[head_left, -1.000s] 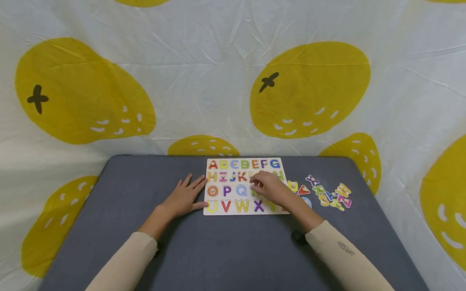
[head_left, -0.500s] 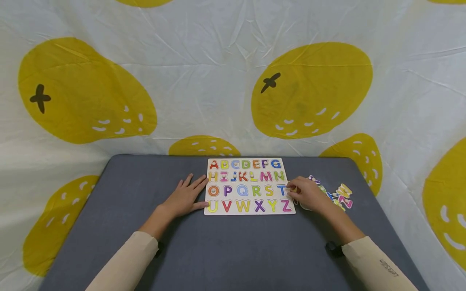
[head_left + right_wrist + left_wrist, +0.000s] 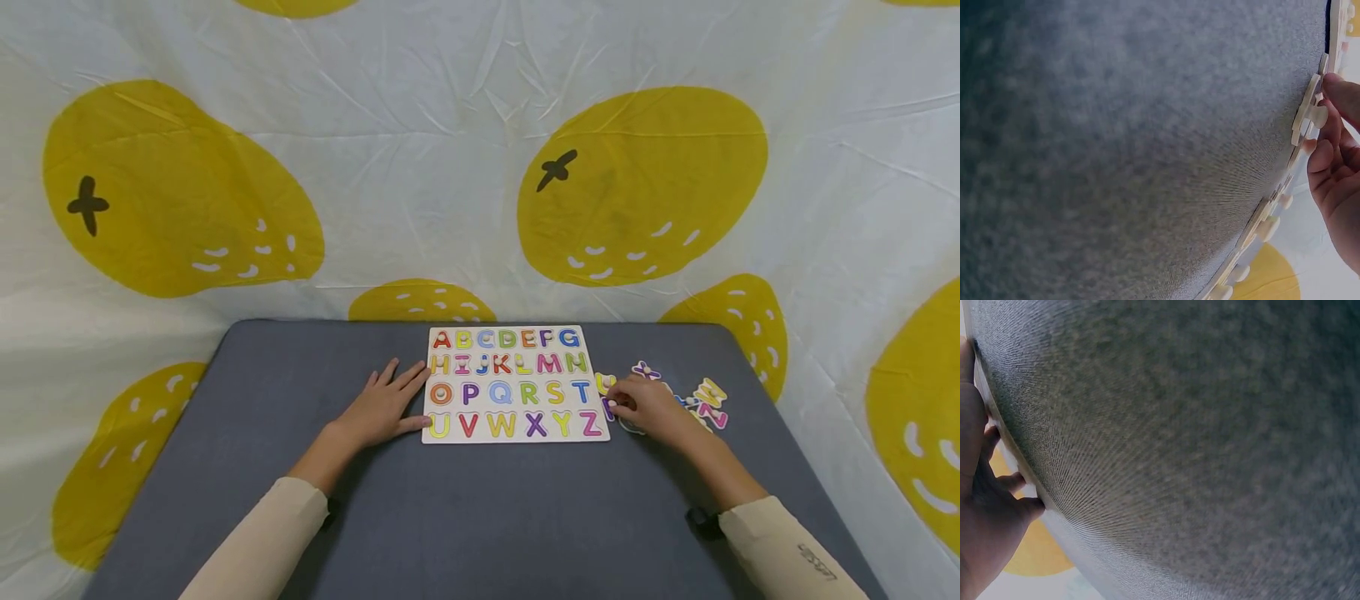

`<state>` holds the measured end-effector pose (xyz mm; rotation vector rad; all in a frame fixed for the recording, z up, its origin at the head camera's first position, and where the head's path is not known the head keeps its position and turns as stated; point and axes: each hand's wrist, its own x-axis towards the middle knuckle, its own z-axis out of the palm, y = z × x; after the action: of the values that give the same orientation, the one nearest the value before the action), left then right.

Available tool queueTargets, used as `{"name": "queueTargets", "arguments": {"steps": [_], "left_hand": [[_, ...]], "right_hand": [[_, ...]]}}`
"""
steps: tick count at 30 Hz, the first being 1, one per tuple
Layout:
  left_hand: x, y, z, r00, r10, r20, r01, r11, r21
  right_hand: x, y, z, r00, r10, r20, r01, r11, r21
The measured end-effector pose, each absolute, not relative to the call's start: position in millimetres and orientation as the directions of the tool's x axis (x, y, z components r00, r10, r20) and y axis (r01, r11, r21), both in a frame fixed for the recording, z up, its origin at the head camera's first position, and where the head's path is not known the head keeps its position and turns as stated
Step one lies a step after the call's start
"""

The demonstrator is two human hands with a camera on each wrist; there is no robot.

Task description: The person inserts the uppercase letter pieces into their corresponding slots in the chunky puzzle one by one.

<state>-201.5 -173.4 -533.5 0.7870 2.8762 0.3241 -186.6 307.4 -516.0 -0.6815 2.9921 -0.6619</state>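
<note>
My left hand [image 3: 382, 408] lies spread on the table, its fingertips and thumb right at the left edge of the white alphabet puzzle board [image 3: 487, 408]. At the board's right side my right hand [image 3: 645, 408] has thumb and forefinger together at the small knob of a purple letter piece [image 3: 608, 410], which the hand partly covers. A yellow U piece [image 3: 604, 382] lies just beyond the fingertips. In the right wrist view, the thumb and curled fingers [image 3: 1320, 156] are low beside a wooden piece with a round knob [image 3: 1317, 116]. The upper rows hold knobbed letters, as does the O [image 3: 441, 394].
Loose letter pieces lie right of the board, among them a purple X [image 3: 645, 370], a yellow W or M [image 3: 708, 392] and a pink Z or N [image 3: 712, 415]. They rest on a grey table [image 3: 480, 517]. A fruit-patterned curtain [image 3: 420, 167] hangs behind.
My right hand has left the board's second row and moved right to the loose pieces, uncovering the M, N, R and S. The left hand has stayed put.
</note>
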Motion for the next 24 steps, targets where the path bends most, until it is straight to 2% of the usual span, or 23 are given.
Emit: {"name": "queueTargets", "arguments": {"steps": [12, 24], "left_hand": [[-201.7, -172.7, -530.7, -0.851, 0.517, -0.095, 0.483, 0.841, 0.244], [-203.1, -173.2, -533.7, -0.851, 0.515, -0.101, 0.479, 0.842, 0.248]], "right_hand": [[-190.4, 300.2, -501.9, -0.904, -0.413, 0.114, -0.423, 0.817, -0.391], [-204.4, 246.0, -500.5, -0.881, -0.455, 0.134, -0.465, 0.774, -0.43]]}}
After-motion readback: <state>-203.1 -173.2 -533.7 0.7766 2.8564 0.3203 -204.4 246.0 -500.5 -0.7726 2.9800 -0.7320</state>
